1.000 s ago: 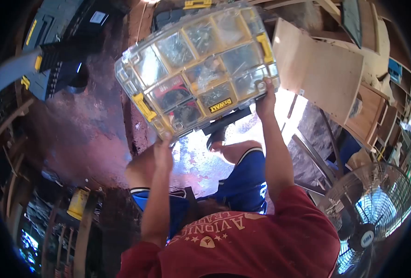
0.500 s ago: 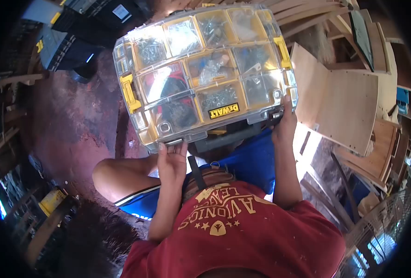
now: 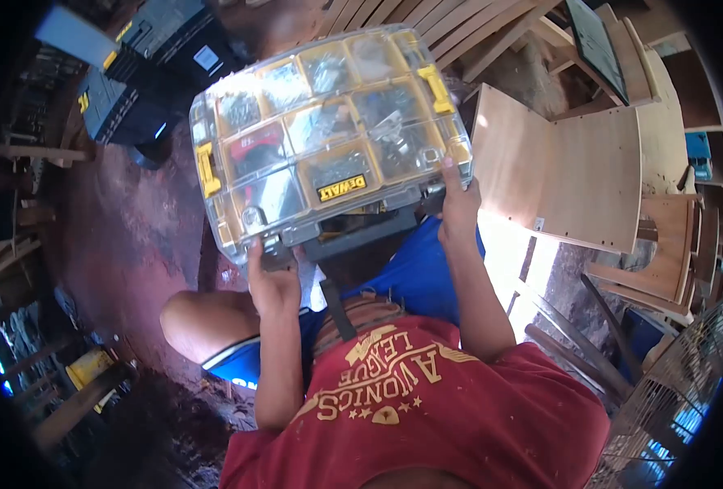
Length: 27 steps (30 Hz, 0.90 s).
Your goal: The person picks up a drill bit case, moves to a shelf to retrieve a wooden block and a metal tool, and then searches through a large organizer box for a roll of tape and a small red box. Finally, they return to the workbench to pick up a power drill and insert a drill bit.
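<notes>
A tool parts organizer (image 3: 329,155) with a clear lid and yellow bins is held above my lap, tilted, its lid down. Screws and other small hardware show through the lid, some of it washed out by glare. My left hand (image 3: 274,281) grips the near-left corner by the front latch, thumb up on the edge. At the near-right corner, my right hand (image 3: 459,204) is closed around the edge with its thumb on the lid. The dark handle (image 3: 365,232) lies between my hands. Fingers under the organizer are hidden.
Black tool boxes (image 3: 174,49) stand at the far left on the reddish floor (image 3: 125,212). Wooden panels (image 3: 565,163) and stacked slats (image 3: 451,24) are to the right. A wire fan guard (image 3: 663,399) is at lower right, a yellow object (image 3: 90,368) at lower left.
Both hands and the organizer have shifted left in view, and the organizer has tilted a little. The glare on its lid has moved. Both hands keep their grip.
</notes>
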Tool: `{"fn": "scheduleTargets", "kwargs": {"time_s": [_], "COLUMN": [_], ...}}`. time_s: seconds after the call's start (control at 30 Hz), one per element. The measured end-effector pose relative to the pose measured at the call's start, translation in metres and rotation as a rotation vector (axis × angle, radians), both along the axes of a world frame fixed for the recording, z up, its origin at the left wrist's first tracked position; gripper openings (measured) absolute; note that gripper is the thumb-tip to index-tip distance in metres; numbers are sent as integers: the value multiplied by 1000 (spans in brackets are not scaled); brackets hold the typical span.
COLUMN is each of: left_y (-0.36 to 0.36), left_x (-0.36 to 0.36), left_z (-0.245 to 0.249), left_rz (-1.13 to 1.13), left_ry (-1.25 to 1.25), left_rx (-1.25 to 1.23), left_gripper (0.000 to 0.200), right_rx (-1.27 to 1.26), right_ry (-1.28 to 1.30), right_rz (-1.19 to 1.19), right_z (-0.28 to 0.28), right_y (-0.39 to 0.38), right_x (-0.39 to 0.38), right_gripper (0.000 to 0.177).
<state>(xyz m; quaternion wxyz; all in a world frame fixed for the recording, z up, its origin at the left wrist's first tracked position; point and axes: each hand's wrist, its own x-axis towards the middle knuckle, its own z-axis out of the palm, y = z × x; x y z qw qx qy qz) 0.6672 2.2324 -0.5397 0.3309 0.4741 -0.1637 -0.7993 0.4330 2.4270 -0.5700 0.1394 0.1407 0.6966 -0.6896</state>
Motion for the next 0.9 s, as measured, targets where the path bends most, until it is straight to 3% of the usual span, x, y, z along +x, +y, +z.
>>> {"fn": "scheduleTargets", "kwargs": {"time_s": [0.13, 0.17, 0.27, 0.33, 0.4, 0.43, 0.5, 0.57, 0.6, 0.67, 0.8, 0.83, 0.9], "left_y": [0, -1, 2, -8, -6, -6, -12, -21, -31, -48, -59, -55, -65], "left_x": [8, 7, 14, 47, 66, 73, 69, 60, 59, 50, 56, 42, 22], "left_z": [-9, -17, -25, -74, -78, -72, -33, -6, -1, 9, 23, 58, 91], "left_rz": [-8, 82, 27, -148, -431, -452, -361, -335, -345, -360, -281, -323, -201], "left_ry": [330, 285, 247, -43, -485, -406, -447, -470, -361, -126, -352, -490, -388], "left_rx": [7, 67, 52, -163, -428, -485, -542, -774, -723, -632, -874, -948, -991], "left_gripper": [38, 39, 37, 66, 79, 95, 91, 78, 75, 69, 67, 67, 60], "right_rx": [-225, -298, -350, -279, -144, -76, 55, 173, 231, 123, 199, 236, 77], "right_ry": [-2, 20, 68, 108, 137, 170, 242, 466, 584, 505, 559, 769, 735], "right_rz": [-6, 13, 138, 241, 342, 358, 376, 386, 390, 457, 482, 516, 515], "right_z": [-8, -13, -31, -34, -33, -25, -2, 13, 23, 52, 76, 95, 124], "right_y": [9, 12, 30, 41, 53, 58, 64, 59, 57, 57, 64, 61, 48], "right_x": [9, 10, 15, 12, 14, 16, 16, 12, 8, -4, -15, -21, -34], "right_gripper": [65, 64, 65, 70, 78, 81, 88, 81, 78, 69, 53, 57, 61]}}
